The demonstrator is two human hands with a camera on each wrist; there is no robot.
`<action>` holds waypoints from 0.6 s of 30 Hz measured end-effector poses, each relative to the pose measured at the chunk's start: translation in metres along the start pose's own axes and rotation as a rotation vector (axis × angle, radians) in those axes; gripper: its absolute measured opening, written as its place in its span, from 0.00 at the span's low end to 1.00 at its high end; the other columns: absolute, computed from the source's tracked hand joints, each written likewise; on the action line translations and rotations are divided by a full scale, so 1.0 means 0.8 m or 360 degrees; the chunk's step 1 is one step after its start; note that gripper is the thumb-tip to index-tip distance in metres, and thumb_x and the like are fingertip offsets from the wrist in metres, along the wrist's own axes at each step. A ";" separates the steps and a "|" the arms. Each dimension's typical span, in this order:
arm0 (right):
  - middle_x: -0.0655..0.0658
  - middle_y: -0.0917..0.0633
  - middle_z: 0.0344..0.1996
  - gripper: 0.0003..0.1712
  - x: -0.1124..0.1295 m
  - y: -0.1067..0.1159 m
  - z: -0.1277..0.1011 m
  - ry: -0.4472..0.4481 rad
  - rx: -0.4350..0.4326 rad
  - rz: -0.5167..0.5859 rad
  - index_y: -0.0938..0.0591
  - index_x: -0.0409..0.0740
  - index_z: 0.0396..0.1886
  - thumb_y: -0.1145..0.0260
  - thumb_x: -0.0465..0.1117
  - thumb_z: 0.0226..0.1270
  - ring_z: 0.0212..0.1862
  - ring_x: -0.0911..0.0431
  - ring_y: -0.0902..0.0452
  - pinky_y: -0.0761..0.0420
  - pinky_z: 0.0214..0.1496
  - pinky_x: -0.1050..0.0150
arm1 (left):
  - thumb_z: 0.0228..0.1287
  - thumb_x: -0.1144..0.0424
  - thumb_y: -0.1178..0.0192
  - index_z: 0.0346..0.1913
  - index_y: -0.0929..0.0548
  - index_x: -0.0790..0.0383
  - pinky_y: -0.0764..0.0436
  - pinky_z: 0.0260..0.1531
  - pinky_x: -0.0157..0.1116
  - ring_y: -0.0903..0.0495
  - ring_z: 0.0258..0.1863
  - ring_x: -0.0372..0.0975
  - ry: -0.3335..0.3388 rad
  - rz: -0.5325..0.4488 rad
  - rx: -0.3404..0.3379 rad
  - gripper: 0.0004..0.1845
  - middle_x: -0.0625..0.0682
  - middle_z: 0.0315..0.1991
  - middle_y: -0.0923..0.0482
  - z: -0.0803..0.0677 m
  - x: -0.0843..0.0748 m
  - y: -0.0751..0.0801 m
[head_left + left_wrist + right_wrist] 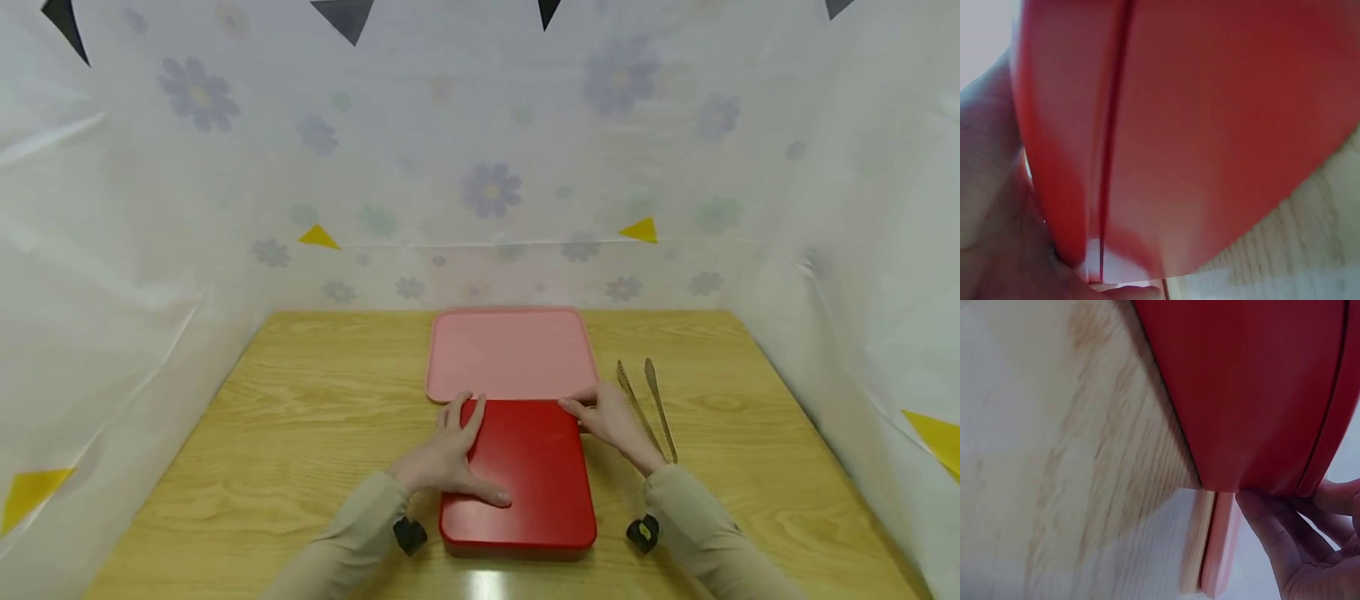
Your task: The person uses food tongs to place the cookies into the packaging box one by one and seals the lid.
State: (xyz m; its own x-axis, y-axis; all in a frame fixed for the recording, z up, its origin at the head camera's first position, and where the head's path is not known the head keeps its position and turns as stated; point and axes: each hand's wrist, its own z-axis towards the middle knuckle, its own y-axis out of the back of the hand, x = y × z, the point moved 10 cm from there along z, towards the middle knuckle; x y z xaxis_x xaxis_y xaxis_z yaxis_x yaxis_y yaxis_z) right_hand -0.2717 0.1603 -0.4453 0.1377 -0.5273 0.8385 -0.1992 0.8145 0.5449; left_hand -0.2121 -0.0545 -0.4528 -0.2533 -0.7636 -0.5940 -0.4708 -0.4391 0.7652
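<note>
A red lidded box (536, 471) lies on the wooden table (300, 433), its far edge against a pink tray (512, 354). My left hand (450, 454) holds the box's left side, thumb lying on the lid and fingers along the far left corner. In the left wrist view the red box (1210, 125) fills the frame, with my left hand (991, 187) pressed to its side. My right hand (611, 421) grips the far right corner. The right wrist view shows that hand's fingers (1291, 550) curled at the edge of the red box (1254, 381), beside the pink tray (1219, 550).
Metal tongs (648, 408) lie on the table just right of my right hand. White flowered sheeting (487, 192) walls the table at the back and on both sides. Bare wood lies left of the box.
</note>
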 end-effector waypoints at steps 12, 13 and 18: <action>0.36 0.10 0.34 0.14 0.005 0.003 0.004 0.0096 -0.0062 -0.0052 0.11 0.35 0.39 0.37 0.40 0.73 0.34 0.52 0.12 0.13 0.33 0.62 | 0.38 0.28 0.26 0.82 0.66 0.48 0.25 0.63 0.55 0.60 0.80 0.58 -0.0008 0.0001 -0.0079 0.76 0.57 0.82 0.71 0.005 0.001 -0.002; 0.37 0.10 0.33 0.13 0.005 0.003 0.004 0.0109 -0.0068 -0.0065 0.10 0.36 0.38 0.37 0.40 0.73 0.34 0.53 0.12 0.14 0.32 0.63 | 0.38 0.28 0.26 0.82 0.66 0.48 0.25 0.63 0.55 0.60 0.80 0.58 -0.0010 0.0004 -0.0080 0.76 0.57 0.82 0.71 0.005 0.001 -0.002; 0.44 0.13 0.24 0.15 0.010 0.005 0.000 0.0247 -0.0061 -0.0199 0.13 0.41 0.28 0.39 0.40 0.74 0.35 0.55 0.14 0.15 0.41 0.58 | 0.41 0.30 0.26 0.82 0.64 0.49 0.27 0.64 0.56 0.59 0.80 0.57 -0.0026 -0.0059 -0.0081 0.73 0.56 0.83 0.70 0.010 0.002 -0.002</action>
State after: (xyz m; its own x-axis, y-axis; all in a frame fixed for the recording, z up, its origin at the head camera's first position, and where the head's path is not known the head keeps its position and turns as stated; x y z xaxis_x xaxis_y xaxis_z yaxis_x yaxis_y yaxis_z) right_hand -0.2714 0.1595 -0.4368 0.3075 -0.5835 0.7517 -0.1348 0.7553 0.6414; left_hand -0.2180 -0.0510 -0.4569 -0.2505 -0.7388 -0.6256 -0.4365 -0.4906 0.7542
